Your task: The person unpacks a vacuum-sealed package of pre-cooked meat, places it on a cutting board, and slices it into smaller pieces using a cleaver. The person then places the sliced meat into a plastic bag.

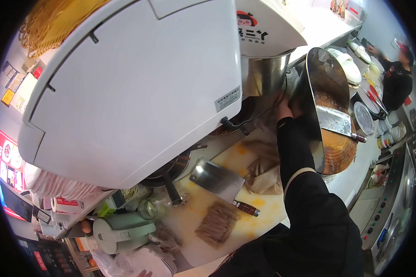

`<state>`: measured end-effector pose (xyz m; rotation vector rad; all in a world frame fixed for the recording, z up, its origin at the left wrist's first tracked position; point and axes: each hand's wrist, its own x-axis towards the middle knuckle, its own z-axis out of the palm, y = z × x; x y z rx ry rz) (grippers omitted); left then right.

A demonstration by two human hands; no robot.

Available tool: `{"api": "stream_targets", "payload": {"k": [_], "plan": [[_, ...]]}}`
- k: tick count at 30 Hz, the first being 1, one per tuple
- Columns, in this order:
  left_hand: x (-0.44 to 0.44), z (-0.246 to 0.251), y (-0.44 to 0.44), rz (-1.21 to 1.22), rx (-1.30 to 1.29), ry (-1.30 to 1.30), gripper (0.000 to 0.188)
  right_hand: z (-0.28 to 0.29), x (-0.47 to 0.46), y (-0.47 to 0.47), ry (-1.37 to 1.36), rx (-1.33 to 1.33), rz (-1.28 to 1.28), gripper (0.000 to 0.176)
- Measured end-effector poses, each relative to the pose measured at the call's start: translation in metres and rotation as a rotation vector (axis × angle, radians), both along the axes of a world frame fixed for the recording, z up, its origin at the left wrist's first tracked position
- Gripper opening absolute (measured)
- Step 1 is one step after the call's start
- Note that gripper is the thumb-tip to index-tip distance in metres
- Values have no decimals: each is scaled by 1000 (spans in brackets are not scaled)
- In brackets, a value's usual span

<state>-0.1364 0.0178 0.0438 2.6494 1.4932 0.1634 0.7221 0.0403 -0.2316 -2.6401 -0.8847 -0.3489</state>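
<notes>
My right hand (284, 108) reaches far forward, low beside a stainless steel pot (266, 74) and a black power cord (260, 116). Its fingers are largely hidden, so any hold is unclear. Only the fingertips of my left hand (145, 273) show at the bottom edge, by a stack of white dishes (159, 261) and crumpled clear plastic. Before me on a stained white cutting board (190, 225) lies a cleaver (218, 180), its dark handle toward me. Beside it sits a block of brownish strips (217, 224). Brownish sheets or bags (265, 175) lie near my right sleeve.
A large white appliance housing (135, 86) overhangs the board. At right, a curved metal guard (310, 107) surrounds a round wooden chopping block (339, 152) bearing a second cleaver (332, 119). A pale green kettle (123, 235) and black pan handle (171, 188) are left. Another person (398, 79) stands far right.
</notes>
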Motion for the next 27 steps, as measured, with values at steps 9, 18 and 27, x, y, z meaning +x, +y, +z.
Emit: {"api": "stream_targets", "payload": {"k": [9, 18, 27], "plan": [[52, 4, -27, -92, -91, -166, 24, 15, -54, -5, -598, -939, -47, 42], [27, -14, -28, -248, -213, -223, 21, 25, -84, 8, -1907, -2578, -268, 40], [4, -33, -18, -271, -306, -47, 20, 76, -119, 30, -2351, -3781, 1099, 31]]}}
